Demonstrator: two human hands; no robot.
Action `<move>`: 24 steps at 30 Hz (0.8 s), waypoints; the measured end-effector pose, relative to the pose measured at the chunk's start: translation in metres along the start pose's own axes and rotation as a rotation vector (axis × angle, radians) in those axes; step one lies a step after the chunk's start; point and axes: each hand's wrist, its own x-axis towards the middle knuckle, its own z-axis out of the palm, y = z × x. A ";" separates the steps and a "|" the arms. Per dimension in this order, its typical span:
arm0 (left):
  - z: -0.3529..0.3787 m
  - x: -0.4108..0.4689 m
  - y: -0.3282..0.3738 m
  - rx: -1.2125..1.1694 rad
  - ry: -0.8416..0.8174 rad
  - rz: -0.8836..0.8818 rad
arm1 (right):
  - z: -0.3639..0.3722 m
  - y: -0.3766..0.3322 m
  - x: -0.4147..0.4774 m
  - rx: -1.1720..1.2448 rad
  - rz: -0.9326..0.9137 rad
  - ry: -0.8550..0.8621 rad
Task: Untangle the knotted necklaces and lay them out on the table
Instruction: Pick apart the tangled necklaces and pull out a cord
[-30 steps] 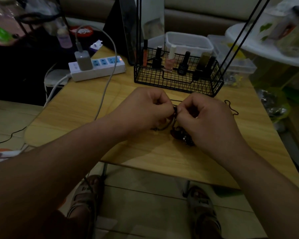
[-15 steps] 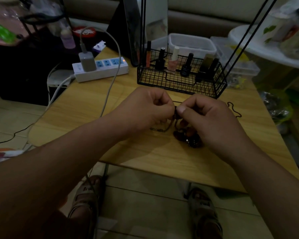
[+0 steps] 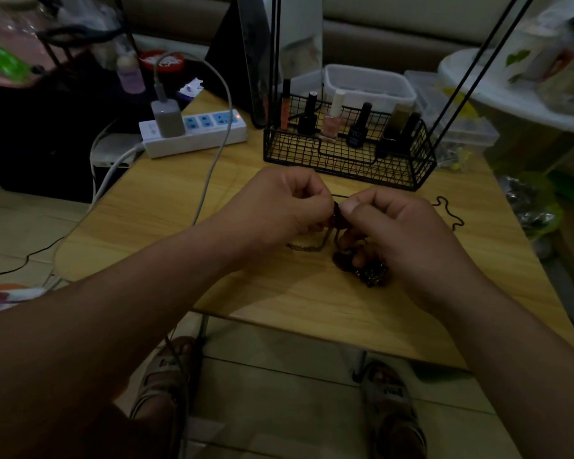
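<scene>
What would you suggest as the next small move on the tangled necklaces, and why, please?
Probably ease the two pinches gently apart to loosen the knot. The left hand and right hand both pinch it at one spot above the table, while a thin chain and a dark beaded clump trail onto the wood.

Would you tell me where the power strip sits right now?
Head view: the power strip lies on the table, far left corner, left of the wire basket.
</scene>
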 end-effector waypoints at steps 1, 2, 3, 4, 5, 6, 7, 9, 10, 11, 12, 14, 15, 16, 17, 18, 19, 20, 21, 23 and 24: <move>-0.001 0.000 0.000 0.010 -0.003 0.005 | 0.000 -0.001 0.000 -0.032 -0.007 -0.005; -0.001 -0.001 0.001 0.024 -0.006 0.009 | -0.001 -0.001 0.000 -0.057 -0.015 -0.006; -0.001 -0.001 0.002 0.040 -0.008 0.013 | -0.002 -0.001 0.000 -0.072 -0.021 -0.009; -0.002 -0.001 0.002 0.050 -0.009 0.018 | -0.002 -0.001 0.001 -0.070 -0.023 -0.013; -0.002 -0.001 0.002 0.052 -0.007 0.020 | -0.003 0.000 0.002 -0.045 -0.014 -0.017; -0.002 -0.001 0.002 0.044 -0.004 0.021 | -0.003 0.001 0.002 0.005 0.004 -0.017; -0.001 -0.001 0.001 0.030 0.000 0.019 | -0.003 0.002 0.003 0.070 0.029 -0.016; 0.001 -0.001 0.001 -0.005 0.010 0.004 | -0.002 0.004 0.004 0.197 0.081 -0.005; 0.002 0.000 0.001 -0.022 0.014 -0.005 | -0.001 0.005 0.005 0.242 0.099 0.000; 0.003 0.000 0.001 -0.038 0.018 -0.012 | 0.000 0.007 0.006 0.276 0.111 0.002; 0.004 0.001 0.001 -0.046 0.019 -0.013 | 0.000 0.008 0.006 0.293 0.118 0.003; 0.004 0.002 0.000 -0.035 0.019 -0.006 | 0.000 0.008 0.005 0.250 0.115 0.007; 0.004 0.002 0.000 -0.020 0.019 -0.001 | 0.000 0.007 0.004 0.187 0.099 0.020; 0.004 0.001 0.000 -0.004 0.018 0.004 | 0.000 0.005 0.003 0.109 0.073 0.037; 0.003 0.001 0.000 0.015 0.014 0.009 | -0.001 0.004 0.003 0.031 0.043 0.056; 0.003 0.000 0.000 0.033 0.008 0.013 | -0.002 0.004 0.002 -0.045 0.006 0.072; 0.002 0.000 0.000 0.050 0.001 0.016 | -0.003 0.004 0.003 -0.116 -0.044 0.081; 0.002 -0.001 0.001 0.066 -0.006 0.020 | -0.004 0.004 0.003 -0.178 -0.099 0.077; 0.002 -0.002 0.001 0.079 -0.009 0.024 | -0.005 0.004 0.004 -0.230 -0.145 0.064; 0.002 -0.003 0.002 0.098 -0.010 0.032 | -0.005 0.005 0.003 -0.301 -0.217 0.041; 0.002 -0.003 0.002 0.106 -0.009 0.037 | -0.005 0.006 0.003 -0.342 -0.245 0.048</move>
